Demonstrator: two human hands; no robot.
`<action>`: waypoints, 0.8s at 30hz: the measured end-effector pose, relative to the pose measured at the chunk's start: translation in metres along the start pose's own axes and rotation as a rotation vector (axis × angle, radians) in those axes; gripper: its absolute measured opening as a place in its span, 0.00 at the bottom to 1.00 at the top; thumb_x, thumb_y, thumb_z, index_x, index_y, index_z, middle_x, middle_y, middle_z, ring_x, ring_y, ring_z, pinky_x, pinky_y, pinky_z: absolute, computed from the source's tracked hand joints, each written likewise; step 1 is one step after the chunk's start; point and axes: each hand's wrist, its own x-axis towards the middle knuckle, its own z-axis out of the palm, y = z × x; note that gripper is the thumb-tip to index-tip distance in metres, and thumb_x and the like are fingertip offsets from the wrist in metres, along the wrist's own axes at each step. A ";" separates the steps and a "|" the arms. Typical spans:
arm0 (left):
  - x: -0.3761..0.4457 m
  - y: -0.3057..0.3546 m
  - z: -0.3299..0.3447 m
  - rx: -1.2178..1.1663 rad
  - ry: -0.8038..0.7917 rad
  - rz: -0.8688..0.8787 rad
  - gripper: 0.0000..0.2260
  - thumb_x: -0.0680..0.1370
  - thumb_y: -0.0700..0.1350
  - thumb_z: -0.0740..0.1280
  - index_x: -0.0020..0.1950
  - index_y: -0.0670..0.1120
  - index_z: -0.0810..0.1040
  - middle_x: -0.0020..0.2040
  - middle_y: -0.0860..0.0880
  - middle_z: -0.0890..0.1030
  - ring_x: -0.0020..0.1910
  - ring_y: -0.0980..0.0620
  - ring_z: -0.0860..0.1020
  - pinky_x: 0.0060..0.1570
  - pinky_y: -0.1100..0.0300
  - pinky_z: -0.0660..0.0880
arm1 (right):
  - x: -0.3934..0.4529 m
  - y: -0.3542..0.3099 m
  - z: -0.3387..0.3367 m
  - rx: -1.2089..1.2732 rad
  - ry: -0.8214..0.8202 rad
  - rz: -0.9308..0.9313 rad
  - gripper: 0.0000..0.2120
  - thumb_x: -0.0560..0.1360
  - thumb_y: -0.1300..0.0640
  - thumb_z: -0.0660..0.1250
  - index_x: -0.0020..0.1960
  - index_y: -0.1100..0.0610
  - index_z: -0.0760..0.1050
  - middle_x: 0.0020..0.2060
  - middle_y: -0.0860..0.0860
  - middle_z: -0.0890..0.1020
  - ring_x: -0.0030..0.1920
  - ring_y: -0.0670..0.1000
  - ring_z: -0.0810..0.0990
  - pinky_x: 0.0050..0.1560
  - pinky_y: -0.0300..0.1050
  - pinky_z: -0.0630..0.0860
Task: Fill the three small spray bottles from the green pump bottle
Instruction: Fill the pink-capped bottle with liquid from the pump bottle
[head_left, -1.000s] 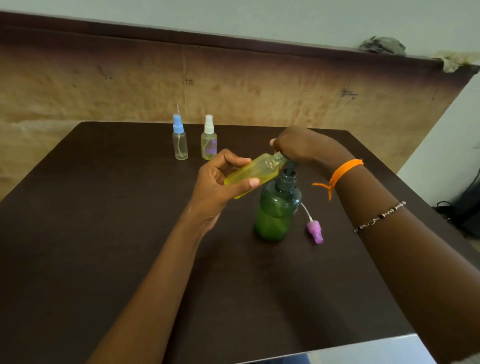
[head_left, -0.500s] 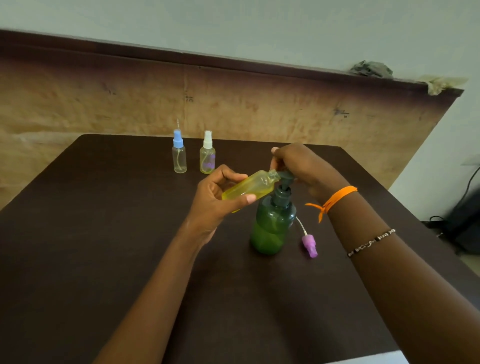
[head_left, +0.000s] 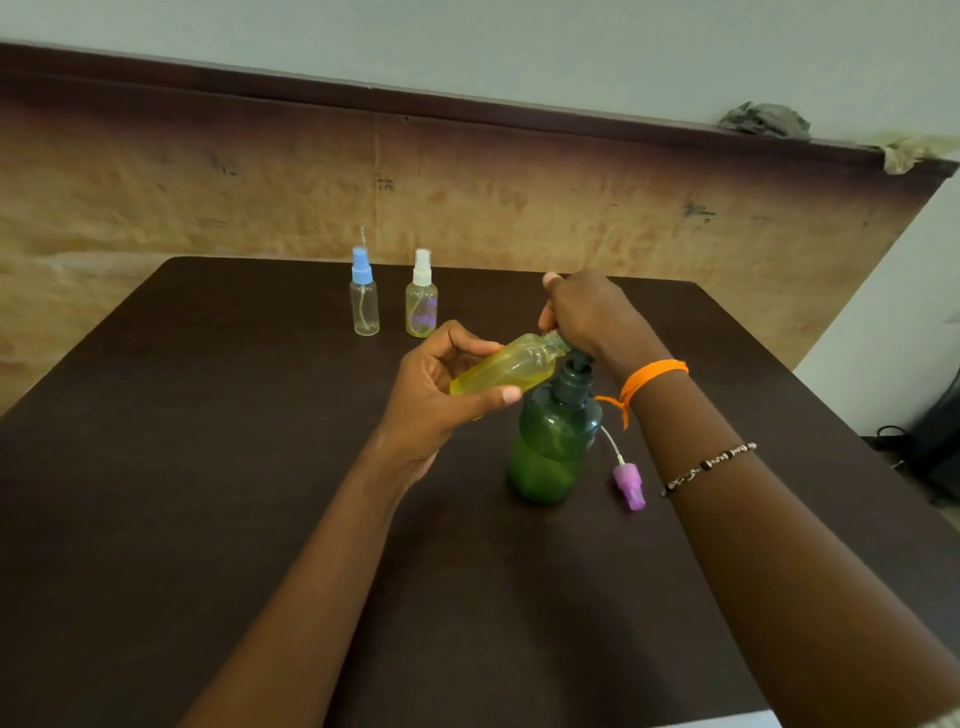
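The green pump bottle stands upright mid-table. My right hand rests on top of its dark pump head, covering the nozzle. My left hand grips an uncapped small bottle of yellow liquid, tilted nearly flat with its threaded neck against the pump spout. Its purple spray cap with a white tube lies on the table right of the green bottle. Farther back stand a blue-capped spray bottle and a white-capped spray bottle, both upright and closed.
The dark brown table ends near the bottom right corner. A brown board leans against the wall behind it. Dark cables and a bag lie on the floor at the far right.
The camera tilted, so everything sits lower in view. My right hand has lifted slightly on the pump head. The tilted bottle stays at the spout.
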 end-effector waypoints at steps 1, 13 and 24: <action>0.000 0.000 0.000 0.003 -0.001 0.002 0.13 0.58 0.44 0.77 0.39 0.56 0.79 0.41 0.54 0.81 0.43 0.56 0.79 0.41 0.63 0.76 | 0.000 0.002 0.001 -0.008 -0.008 0.002 0.23 0.80 0.47 0.51 0.46 0.60 0.79 0.34 0.51 0.74 0.44 0.57 0.74 0.50 0.49 0.71; 0.000 -0.001 0.000 -0.012 -0.002 -0.022 0.16 0.59 0.43 0.76 0.43 0.47 0.74 0.38 0.55 0.81 0.42 0.57 0.79 0.42 0.64 0.76 | 0.005 -0.005 0.000 -0.136 -0.057 -0.024 0.27 0.79 0.43 0.50 0.56 0.62 0.78 0.47 0.58 0.75 0.48 0.58 0.74 0.54 0.50 0.73; 0.001 -0.004 -0.001 -0.018 0.007 -0.021 0.15 0.59 0.43 0.76 0.42 0.49 0.76 0.39 0.55 0.81 0.42 0.56 0.80 0.43 0.62 0.77 | 0.010 -0.006 -0.003 -0.218 -0.031 -0.070 0.25 0.78 0.44 0.51 0.54 0.60 0.79 0.52 0.60 0.79 0.54 0.61 0.76 0.60 0.56 0.71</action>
